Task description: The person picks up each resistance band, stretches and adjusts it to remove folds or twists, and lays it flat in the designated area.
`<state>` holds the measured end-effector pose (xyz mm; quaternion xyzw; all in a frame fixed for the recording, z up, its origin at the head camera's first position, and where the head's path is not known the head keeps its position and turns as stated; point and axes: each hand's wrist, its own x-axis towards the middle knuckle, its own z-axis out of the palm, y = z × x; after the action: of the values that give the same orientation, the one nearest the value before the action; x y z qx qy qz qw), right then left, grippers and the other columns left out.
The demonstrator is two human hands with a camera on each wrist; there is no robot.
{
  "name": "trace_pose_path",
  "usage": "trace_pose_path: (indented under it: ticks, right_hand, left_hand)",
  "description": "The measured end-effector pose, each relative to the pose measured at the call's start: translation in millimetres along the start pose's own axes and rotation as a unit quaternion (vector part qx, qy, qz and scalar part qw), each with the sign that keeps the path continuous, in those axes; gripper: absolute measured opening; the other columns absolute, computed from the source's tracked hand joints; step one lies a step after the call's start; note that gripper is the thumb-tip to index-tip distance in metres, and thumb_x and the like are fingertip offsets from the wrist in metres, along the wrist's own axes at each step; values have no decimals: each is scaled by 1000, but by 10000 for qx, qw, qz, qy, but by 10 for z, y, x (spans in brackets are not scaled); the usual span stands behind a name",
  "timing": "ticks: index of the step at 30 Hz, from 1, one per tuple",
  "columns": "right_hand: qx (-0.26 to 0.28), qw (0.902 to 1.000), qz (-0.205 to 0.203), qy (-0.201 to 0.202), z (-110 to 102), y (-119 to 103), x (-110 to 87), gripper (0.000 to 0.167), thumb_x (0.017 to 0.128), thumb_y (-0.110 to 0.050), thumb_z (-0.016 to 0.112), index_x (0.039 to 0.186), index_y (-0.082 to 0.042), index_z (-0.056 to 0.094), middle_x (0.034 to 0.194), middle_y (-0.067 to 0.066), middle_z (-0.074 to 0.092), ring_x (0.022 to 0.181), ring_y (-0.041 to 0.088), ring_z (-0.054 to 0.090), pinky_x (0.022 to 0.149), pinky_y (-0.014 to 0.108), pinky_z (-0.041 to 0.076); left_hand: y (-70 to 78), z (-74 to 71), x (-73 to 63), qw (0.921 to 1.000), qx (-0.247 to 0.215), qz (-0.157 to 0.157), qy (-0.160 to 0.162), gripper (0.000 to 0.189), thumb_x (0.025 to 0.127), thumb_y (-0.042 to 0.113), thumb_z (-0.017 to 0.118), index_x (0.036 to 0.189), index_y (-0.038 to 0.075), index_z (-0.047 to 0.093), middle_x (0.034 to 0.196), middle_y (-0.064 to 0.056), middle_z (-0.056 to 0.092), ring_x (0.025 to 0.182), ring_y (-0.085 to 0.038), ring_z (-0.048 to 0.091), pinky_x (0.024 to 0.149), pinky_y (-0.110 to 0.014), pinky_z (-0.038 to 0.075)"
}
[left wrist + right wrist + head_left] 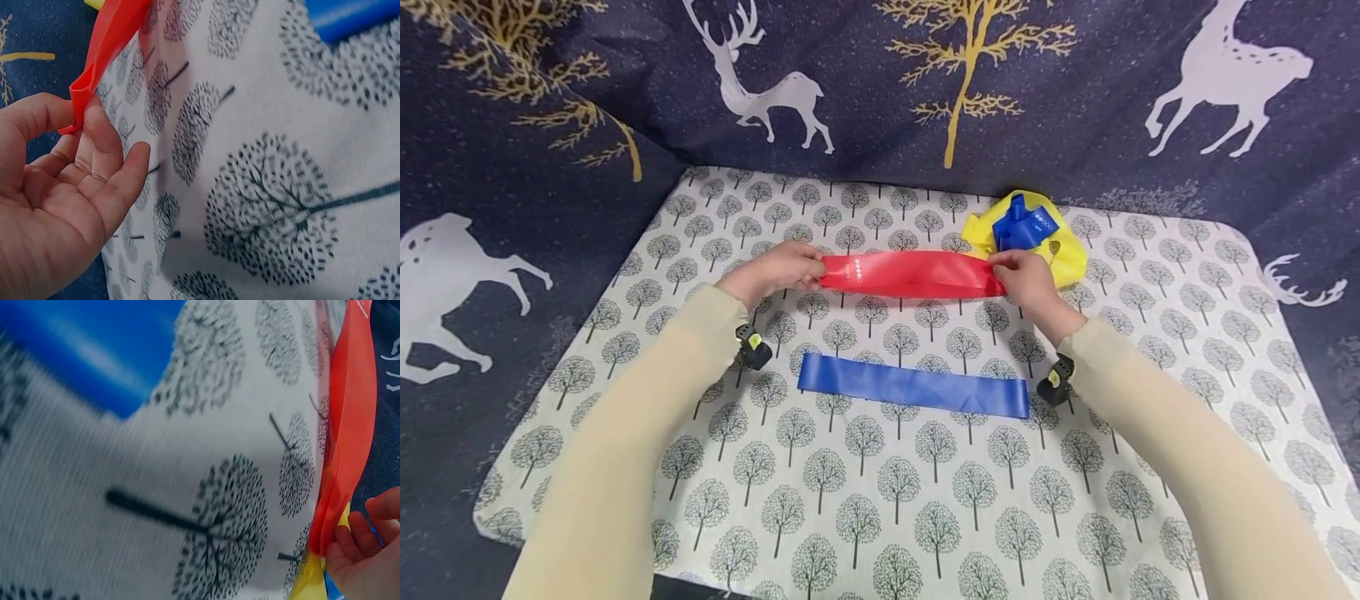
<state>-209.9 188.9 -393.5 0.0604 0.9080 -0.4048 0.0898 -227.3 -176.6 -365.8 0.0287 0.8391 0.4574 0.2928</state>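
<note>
A red resistance band [917, 274] with small white print near its left end stretches between my two hands, above the cloth. My left hand [792, 266] pinches its left end; in the left wrist view the left hand [69, 169] holds the folded end between thumb and fingers. At the other end my right hand [1024, 277] pinches the band, and the right wrist view shows those fingertips [344, 547] at its edge. Nearer to me a blue resistance band [913, 386] lies flat on the cloth, between the two wrists.
Beyond my right hand lies a loosely bunched yellow band [1070, 254] with a folded blue band [1024, 225] on top. A white cloth [880, 483] printed with trees covers the table. Behind it hangs a dark blue curtain [865, 75] with deer and trees.
</note>
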Motion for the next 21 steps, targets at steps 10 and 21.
trace_pose_path:
  ticks: [10,21]
  right_hand:
    - [-313,9992,-242,99,-57,109,-35,38,100,-8,53,134,8,60,130,29,64,101,28,57,65,11,40]
    - [-331,9984,172,-430,-39,159,-37,41,103,-23,58,134,5,60,123,22,63,97,24,56,76,23,46]
  left_hand:
    - [-67,-68,5,9997,-10,-176,148,37,101,7,53,132,-14,52,96,-3,64,77,-7,57,81,-18,56]
    - [-110,23,70,9995,-42,-284,130,19,105,13,51,108,-3,60,81,4,59,75,-8,56,73,-19,54]
